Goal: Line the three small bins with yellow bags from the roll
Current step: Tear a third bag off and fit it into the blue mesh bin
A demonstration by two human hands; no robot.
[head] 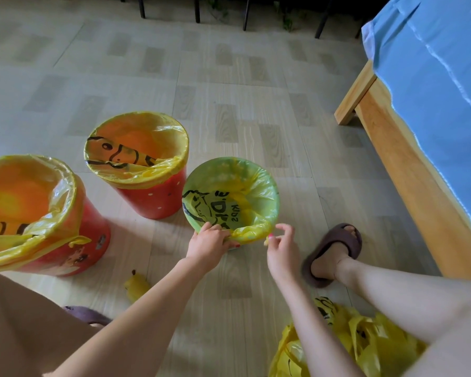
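Observation:
Three small bins stand on the floor. A red bin (93, 240) at the left and a red dotted bin (158, 200) behind it each carry a yellow bag folded over the rim. The green bin (275, 194) in the middle holds a yellow bag (245, 202) with black print. My left hand (210, 244) grips that bag's edge at the near rim. My right hand (282, 246) pinches a bit of the same bag's edge just right of the rim. A small yellow bag roll (136, 285) lies on the floor near my left forearm.
Crumpled yellow bags (365, 338) lie at the bottom right by my leg. My foot in a brown slipper (335, 248) rests right of the green bin. A wooden bed frame (408, 170) with a blue sheet fills the right side. Chair legs stand at the far edge.

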